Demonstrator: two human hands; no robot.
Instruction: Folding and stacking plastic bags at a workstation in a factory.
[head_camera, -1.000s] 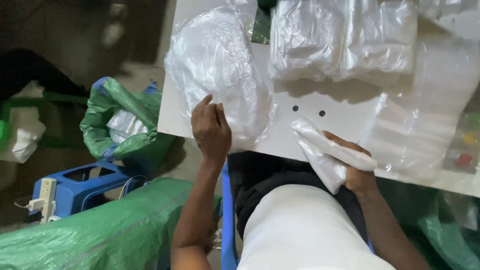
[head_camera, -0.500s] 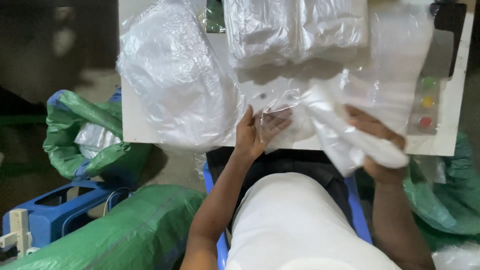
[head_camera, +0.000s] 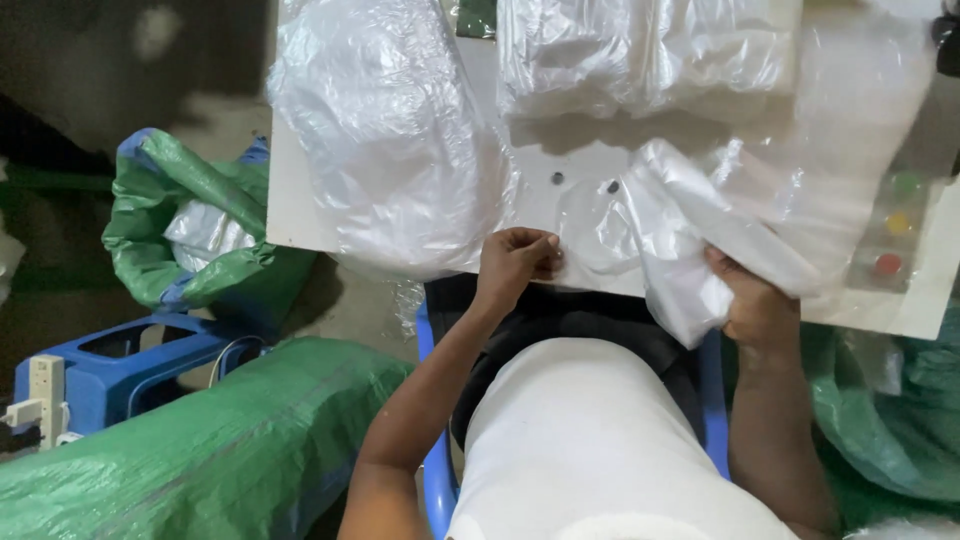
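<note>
- The person's left hand is curling shut at the near edge of the flat white board table, and its fingertips are pinching the thin edge of a small clear plastic bag.
- That small clear plastic bag is lying flat and shiny on the table, just beside two little dark holes.
- The right hand is closing around a soft, crinkly bunch of milky white plastic bags, gripping it at the table's near edge.
- A big puffy heap of clear plastic is sitting on the table's left side.
- Folded stacks of clear bags are lying at the far side.
- A rough woven green sack is lying on the floor beside a blue plastic stool.
</note>
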